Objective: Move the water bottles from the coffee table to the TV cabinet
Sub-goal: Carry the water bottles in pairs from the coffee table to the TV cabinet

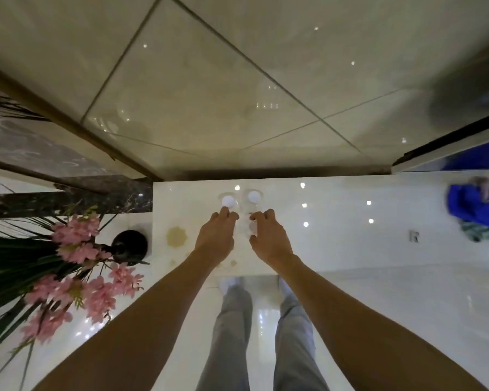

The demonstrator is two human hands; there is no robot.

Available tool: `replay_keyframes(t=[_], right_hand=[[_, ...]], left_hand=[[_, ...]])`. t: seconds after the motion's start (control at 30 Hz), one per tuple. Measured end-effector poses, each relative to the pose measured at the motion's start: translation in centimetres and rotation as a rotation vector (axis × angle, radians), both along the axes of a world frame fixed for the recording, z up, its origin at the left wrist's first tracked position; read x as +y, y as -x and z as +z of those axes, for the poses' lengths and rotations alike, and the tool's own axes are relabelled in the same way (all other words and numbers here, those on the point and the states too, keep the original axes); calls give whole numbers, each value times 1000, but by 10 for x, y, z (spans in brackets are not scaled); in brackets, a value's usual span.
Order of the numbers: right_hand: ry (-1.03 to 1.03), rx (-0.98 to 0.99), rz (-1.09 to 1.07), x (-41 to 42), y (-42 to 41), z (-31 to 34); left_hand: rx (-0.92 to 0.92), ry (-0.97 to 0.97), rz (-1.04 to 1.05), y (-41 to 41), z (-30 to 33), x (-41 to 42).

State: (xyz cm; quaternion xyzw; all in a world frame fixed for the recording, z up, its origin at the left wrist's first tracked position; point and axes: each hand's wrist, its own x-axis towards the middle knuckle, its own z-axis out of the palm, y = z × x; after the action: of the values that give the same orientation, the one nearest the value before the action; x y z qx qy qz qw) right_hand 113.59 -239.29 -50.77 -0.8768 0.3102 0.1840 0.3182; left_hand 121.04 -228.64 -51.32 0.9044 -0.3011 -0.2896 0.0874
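Right hand has its grip curled round a clear plastic water bottle with a white cap, thumb on the near side, fingers on the far side; contact looks likely, but blur hides whether it is truly clenched. Left hand reaches down with fingers bent; its fingertips sit at the near edge of a second clear bottle's white cap. Whether anything is under the left palm cannot be told. A third clear white-capped bottle stands just beyond the right hand, beside the second one. All bottles are upright on the glossy white tabletop, near its far edge.

Taking the bottle cluster as landmark: a black round vase with pink flowers is well to its left, a crumpled blue cloth well to its right, and the person's grey trouser legs show below it on the shiny floor.

Judgement on progress: which surface this is cannot be confirmed, so either the bottles are just being picked up or are being set down. If pickup, all visible bottles remain to be moved.
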Motion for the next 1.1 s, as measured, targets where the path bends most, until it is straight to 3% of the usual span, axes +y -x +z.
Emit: replay_keyframes(t=[0.3,0.6,0.87,1.1], right_hand=[[63,-47,-155,-24,24,80],[164,-77,-471,-57,115,159],[237,-112,-778,-60,286,217],[303,-133,-1014,15,486,242]], left_hand=[[-54,69,-144,-5,91,-30],[-96,179,-500,55,179,-101],[-156,164,-812,187,224,-131],[-86,235,-959,369,248,-109]])
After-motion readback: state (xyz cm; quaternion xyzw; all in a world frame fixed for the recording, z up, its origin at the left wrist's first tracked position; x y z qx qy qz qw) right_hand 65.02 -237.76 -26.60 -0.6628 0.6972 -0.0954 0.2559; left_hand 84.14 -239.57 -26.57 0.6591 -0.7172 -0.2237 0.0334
